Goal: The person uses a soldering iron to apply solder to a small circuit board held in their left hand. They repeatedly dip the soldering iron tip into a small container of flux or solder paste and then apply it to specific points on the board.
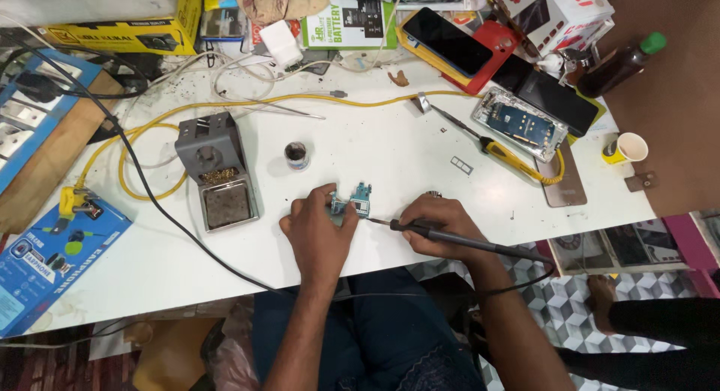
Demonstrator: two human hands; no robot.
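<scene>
A small blue-green circuit board (358,199) lies on the white table (375,147) near its front edge. My left hand (319,230) pinches the board's left end and holds it flat. My right hand (442,224) grips a black soldering iron (457,239) like a pen. Its metal tip points left and touches the board's right edge. The iron's black cable trails off to the right and loops under the table edge.
A grey soldering stand (217,177) with sponge tray sits to the left, a small flux tin (297,155) behind the board. An opened phone (523,123), a yellow-handled screwdriver (491,145), phones, boxes, a paper cup (628,146) and yellow and black cables crowd the back and sides.
</scene>
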